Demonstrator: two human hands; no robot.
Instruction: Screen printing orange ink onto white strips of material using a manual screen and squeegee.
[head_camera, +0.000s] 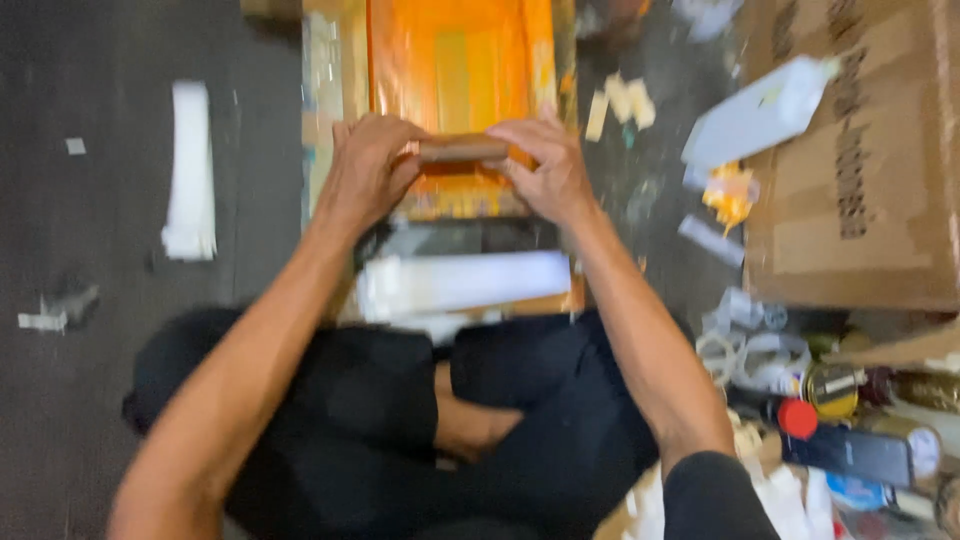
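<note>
My left hand and my right hand both grip a short brown bar-shaped piece, one hand at each end. They hold it over a shiny orange sheet lying on a flat cardboard piece on the dark floor. Nearer to me, a white strip lies across the cardboard, just beyond my crossed legs in dark clothing. The picture is blurred, so finer detail on the brown piece cannot be made out.
A large cardboard box stands at the right with a white bottle-like item leaning on it. Jars, a red-capped bottle and tape rolls crowd the lower right. A white strip and paper scraps lie on the floor at left.
</note>
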